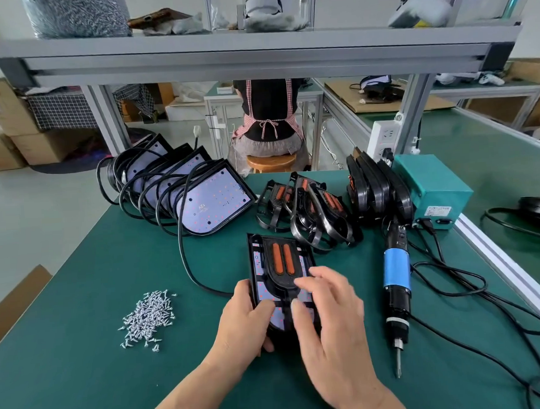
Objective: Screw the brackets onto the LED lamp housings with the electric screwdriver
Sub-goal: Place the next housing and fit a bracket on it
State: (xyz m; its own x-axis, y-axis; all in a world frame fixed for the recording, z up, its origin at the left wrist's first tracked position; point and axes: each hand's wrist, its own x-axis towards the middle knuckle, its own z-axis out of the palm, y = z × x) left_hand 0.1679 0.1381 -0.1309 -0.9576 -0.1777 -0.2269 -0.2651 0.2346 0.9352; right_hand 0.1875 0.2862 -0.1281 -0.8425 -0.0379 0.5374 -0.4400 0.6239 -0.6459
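1. Your left grip (pixel 243 318) is clamped on the near left edge of the lamp housing (pixel 257 269), thumb on its lit face, fingers curled underneath.
2. Your right grip (pixel 331 320) lies spread over the housing's near half, fingers apart and fairly straight, their tips pressing on the bracket (pixel 284 277) and holding nothing.
3. Centre of the green counter (pixel 83 370): the housing lies flat, face up, with the black bracket and its two orange strips set on top. A black cable (pixel 187 265) curves across the mat to the housing's left edge.
4. Just right of the housing, the electric screwdriver (pixel 397 269) lies untouched on the counter, blue barrel in the middle, bit pointing toward you, close to a teal power box (pixel 433 183).
5. To the left, well apart from the housing, a loose heap of silver screws (pixel 149 317) sits on the mat.
6. Behind the housing, spare brackets (pixel 309 211) lie piled together. At the rear left, more housings (pixel 205 195) lean in a row, cables looped around them.
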